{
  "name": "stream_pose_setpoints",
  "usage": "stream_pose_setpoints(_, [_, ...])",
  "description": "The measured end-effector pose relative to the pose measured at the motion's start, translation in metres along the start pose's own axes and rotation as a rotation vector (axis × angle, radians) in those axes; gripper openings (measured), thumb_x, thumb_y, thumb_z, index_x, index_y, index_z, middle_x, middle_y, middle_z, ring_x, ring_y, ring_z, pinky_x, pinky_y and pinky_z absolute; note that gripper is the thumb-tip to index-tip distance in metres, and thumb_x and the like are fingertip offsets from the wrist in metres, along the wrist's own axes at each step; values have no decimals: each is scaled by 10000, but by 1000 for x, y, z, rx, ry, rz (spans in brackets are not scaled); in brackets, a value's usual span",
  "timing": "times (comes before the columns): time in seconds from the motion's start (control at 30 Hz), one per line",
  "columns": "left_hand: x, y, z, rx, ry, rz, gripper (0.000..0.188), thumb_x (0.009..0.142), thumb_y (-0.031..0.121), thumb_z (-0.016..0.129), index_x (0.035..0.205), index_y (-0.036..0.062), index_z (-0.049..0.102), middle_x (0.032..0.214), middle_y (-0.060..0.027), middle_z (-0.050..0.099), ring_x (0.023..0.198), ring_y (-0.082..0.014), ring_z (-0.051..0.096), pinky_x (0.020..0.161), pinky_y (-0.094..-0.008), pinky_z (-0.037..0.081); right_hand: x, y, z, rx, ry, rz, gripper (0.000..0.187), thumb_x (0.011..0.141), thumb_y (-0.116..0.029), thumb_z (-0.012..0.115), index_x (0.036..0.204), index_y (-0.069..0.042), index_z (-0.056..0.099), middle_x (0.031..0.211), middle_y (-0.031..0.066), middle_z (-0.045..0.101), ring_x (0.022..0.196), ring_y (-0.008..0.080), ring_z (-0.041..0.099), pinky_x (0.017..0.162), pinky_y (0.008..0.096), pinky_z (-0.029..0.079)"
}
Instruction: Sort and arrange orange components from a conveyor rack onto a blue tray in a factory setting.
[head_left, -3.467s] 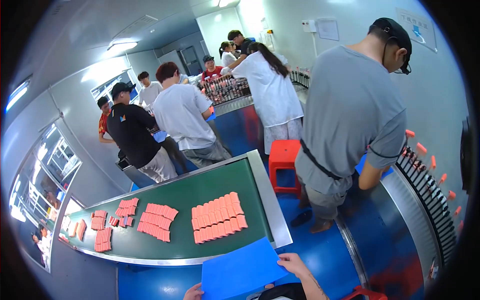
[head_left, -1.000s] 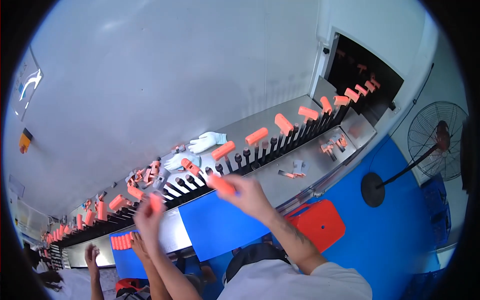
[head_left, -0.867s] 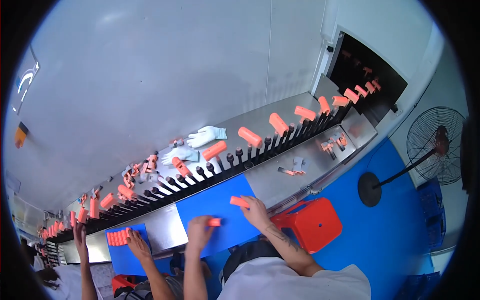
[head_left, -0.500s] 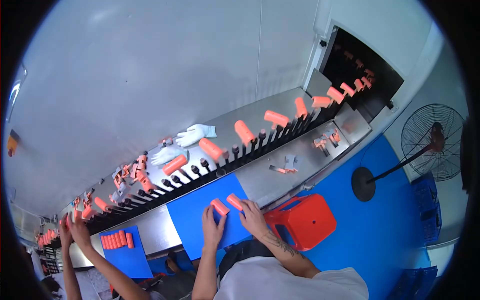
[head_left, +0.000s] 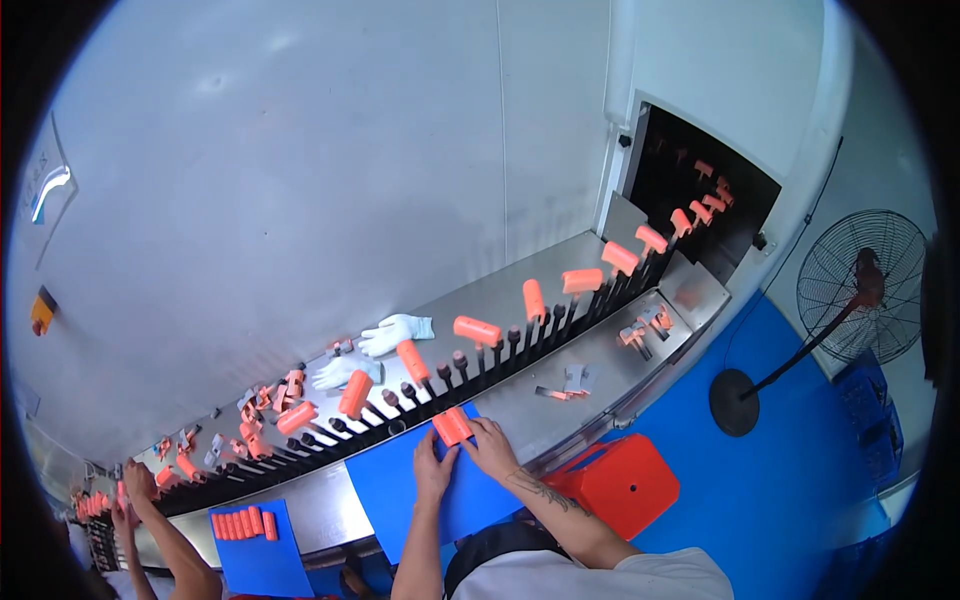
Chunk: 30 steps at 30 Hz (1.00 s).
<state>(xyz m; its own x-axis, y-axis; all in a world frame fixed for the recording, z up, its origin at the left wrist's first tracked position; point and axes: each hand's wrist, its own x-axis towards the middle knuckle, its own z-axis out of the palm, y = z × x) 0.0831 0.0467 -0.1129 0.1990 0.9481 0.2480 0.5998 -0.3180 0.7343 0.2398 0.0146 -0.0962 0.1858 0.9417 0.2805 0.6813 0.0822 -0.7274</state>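
1. The counter [head_left: 320, 515] is the biggest thing by me, running from about 8 to 2 o'clock in my view. Along it stands a line of black posts [head_left: 512, 350], some topped with orange cylinders [head_left: 478, 331], others bare.
2. My blue sheet [head_left: 385, 480] lies over the counter's near edge. At 8 o'clock from my hands is another blue sheet [head_left: 262, 565] bearing a row of orange pieces [head_left: 238, 525]; a co-worker's hand [head_left: 138, 480] is off at 9 o'clock, by the posts.
3. My two hands have closed in on each other. Half a second ago each was at its own piece, with a gap between; now my left hand [head_left: 433, 468] and right hand [head_left: 492, 450] flank one small block.
4. That block is the orange pair [head_left: 453, 427]: the two pieces now lie side by side, apparently touching, and have gone up to the sheet's 12 o'clock edge. For the work, I judge that makes two separate pieces into one aligned set.
5. The pair sits at 1 o'clock from my left hand and 10 o'clock from my right, just beyond both palms. Fingertips of both hands are bent against it, neither hand clenched; whether I am gripping or merely pressing, I can't tell.
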Motion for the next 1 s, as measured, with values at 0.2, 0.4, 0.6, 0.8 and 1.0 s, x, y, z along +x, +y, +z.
stream_pose_setpoints(0.2, [-14, 41, -45, -298, 79, -159, 430, 856, 122, 735, 1239, -29, 613, 1097, -153, 692, 904, -220, 673, 790, -326, 554, 13, -33, -73, 173, 277, -69, 240, 893, -126, 666, 1092, 7, 661, 1110, 167, 629, 1006, 338, 635, 891, 403, 518])
stream_pose_setpoints(0.4, [66, 141, -133, 199, 162, 535, 458, 796, -78, 562, 1237, 37, 608, 1241, -168, 620, 1112, -328, 622, 887, -417, 525, 90, -99, -125, 60, 486, -56, 255, 917, -140, 622, 1133, -5, 616, 1056, 197, 605, 990, 354, 618, 820, 439, 518])
stream_pose_setpoints(0.6, [116, 122, -179, 626, -143, 464, 231, 791, 195, 715, 947, 37, 653, 928, -132, 679, 900, -323, 668, 778, -441, 535, 109, -117, -117, -266, 83, -187, 304, 837, -146, 663, 1106, -11, 622, 970, 182, 654, 944, 385, 634, 800, 472, 522])
stream_pose_setpoints(0.8, [120, 100, -221, 661, -180, 261, 323, 774, 353, 761, 784, 33, 720, 758, -179, 697, 737, -348, 688, 681, -446, 548, 138, -147, -93, -290, -38, -171, 244, 759, -123, 689, 969, 0, 667, 801, 179, 698, 758, 389, 685, 688, 463, 549])
stream_pose_setpoints(1.0, [31, 75, -273, -167, 77, -58, 334, 842, 272, 723, 1012, -14, 739, 715, -65, 712, 630, -112, 646, 610, -291, 508, 33, -140, -106, 646, 215, -1, 312, 859, -159, 733, 1106, 24, 677, 968, 154, 741, 902, 183, 720, 782, 318, 556])
